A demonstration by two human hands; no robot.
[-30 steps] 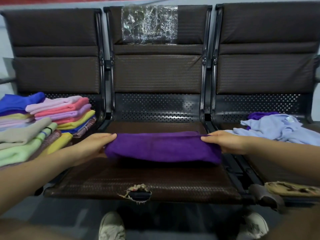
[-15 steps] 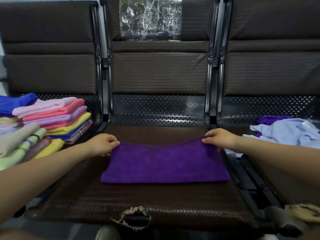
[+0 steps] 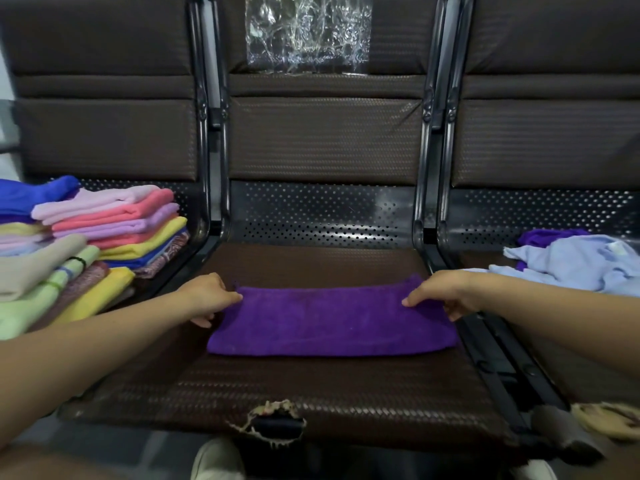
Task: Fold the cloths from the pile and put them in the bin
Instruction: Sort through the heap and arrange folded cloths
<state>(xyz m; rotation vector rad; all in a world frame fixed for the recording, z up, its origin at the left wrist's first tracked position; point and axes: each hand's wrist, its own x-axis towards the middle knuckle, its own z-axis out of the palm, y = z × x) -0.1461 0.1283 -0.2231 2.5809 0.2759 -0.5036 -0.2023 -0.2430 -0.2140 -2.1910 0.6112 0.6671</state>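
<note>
While both arms reach in from the bottom corners of the head view, the left hand (image 3: 207,295) has its fingers curled onto the far left corner of the purple cloth (image 3: 330,322), thumb tucked low by the edge, so it's pinching that corner. The right hand (image 3: 441,295) does the mirror thing on the far right corner, fingers bent down on top and thumb under the edge. Wrists are pretty level, forearms bare.

That cloth is a fuzzy, towel-like rectangle, already folded flat into a wide band, lying across the middle seat (image 3: 311,396) of a row of brown chairs. The seat is woven-looking brown leatherette with a ripped hole (image 3: 273,422) at the front edge showing pale stuffing. Seat backs have the same padding, with black perforated metal panels lower down and black metal frames between. Some crinkly clear plastic (image 3: 308,32) is stuck on the middle backrest.

On the left seat sits a stack of folded cloths (image 3: 114,226): pink, coral, lilac, yellow, blue, beige, pale green, all soft and neatly squared. On the right seat lies the loose pile (image 3: 585,261), a crumpled light blue cloth with a bit of purple poking out behind.

Hard-to-see stuff: the left stack and right pile are both cut off by the frame edges, I can't spot any bin, and a torn tan thing (image 3: 609,419) at the lower right is too blurry to identify. A white shoe (image 3: 218,460) peeks in at the bottom.
</note>
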